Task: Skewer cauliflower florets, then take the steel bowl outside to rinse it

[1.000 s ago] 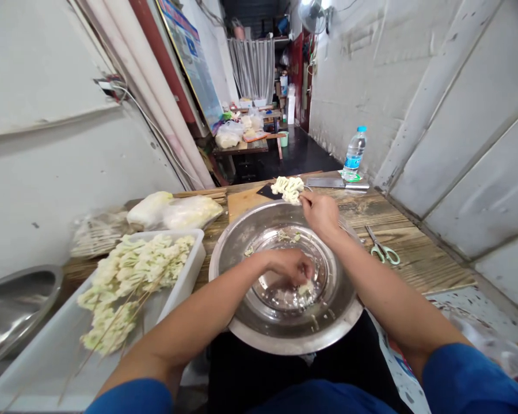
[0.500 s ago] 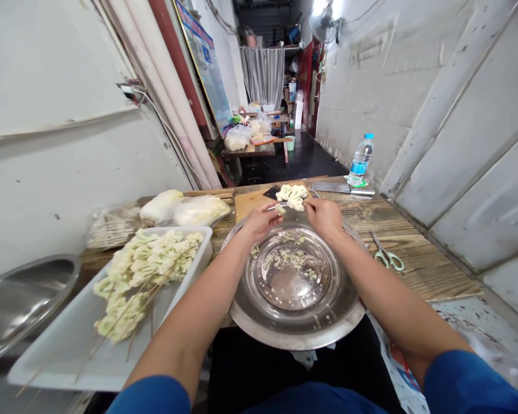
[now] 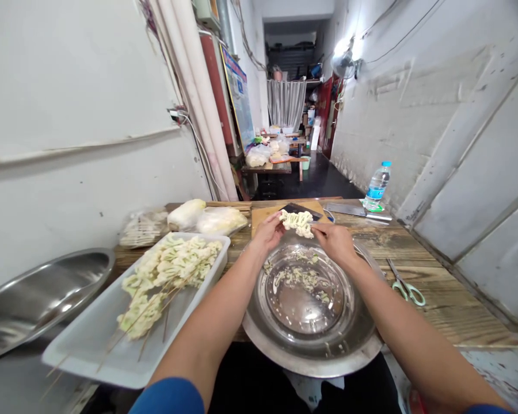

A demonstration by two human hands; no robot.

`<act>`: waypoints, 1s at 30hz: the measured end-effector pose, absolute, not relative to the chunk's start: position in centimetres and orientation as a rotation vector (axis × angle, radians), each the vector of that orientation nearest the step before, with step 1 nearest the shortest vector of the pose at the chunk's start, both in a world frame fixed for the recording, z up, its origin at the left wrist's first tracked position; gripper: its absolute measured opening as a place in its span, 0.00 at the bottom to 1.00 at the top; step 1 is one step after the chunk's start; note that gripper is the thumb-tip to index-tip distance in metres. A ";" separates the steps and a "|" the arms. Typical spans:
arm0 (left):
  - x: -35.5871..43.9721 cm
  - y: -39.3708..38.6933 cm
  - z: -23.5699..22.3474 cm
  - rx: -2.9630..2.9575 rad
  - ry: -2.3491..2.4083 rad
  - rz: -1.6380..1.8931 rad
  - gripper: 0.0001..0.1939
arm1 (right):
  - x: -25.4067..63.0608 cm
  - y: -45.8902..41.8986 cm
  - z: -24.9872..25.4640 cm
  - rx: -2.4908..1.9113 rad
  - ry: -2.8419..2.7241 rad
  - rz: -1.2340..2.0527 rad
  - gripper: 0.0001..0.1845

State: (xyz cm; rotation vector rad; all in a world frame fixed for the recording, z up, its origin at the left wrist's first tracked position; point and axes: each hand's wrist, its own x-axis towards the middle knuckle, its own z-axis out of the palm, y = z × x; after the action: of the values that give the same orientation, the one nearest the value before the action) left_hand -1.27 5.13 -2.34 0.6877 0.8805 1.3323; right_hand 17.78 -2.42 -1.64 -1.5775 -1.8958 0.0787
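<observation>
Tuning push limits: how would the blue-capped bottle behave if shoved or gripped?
The bottle likely tips if pushed high, being tall and narrow. Once down, its rounded body would probably roll. Clear and plastic-looking, it may flex under a squeeze.

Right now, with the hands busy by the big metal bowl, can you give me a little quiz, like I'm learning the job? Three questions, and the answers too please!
1. Pick one. What colour is the cap on the water bottle?
A) red
B) blue
C) yellow

2. True or false? The scissors lie inside the metal bowl.

3. Say it in your own words. What is between the left hand and the right hand?

Key
1. B, blue.
2. False. They lie on the wooden table, beside the metal bowl.
3. Pale cauliflower.
</observation>
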 end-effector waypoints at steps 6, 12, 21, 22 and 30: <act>-1.3 5.2 -2.2 0.662 0.844 1.357 0.10 | 17.8 -2.4 -1.6 -1.580 -1.915 0.073 0.12; -1.3 4.8 -1.8 0.691 0.817 1.339 0.15 | 17.7 -2.6 -1.5 -1.627 -1.906 0.070 0.12; -1.0 4.2 -1.0 0.699 0.734 1.344 0.07 | 17.8 -2.6 -1.6 -1.614 -1.901 0.049 0.12; -0.9 4.1 -0.9 0.696 0.733 1.349 0.07 | 17.8 -2.5 -1.7 -1.602 -1.895 0.053 0.12; -0.9 3.9 -0.6 0.682 0.754 1.383 0.12 | 17.9 -2.6 -1.6 -1.548 -1.881 0.087 0.13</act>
State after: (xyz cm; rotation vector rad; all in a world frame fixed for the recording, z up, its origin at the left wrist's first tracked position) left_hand -0.89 3.90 -0.61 0.6816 0.7542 1.3827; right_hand 17.87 -2.64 -1.61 -1.5482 -1.8813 0.0867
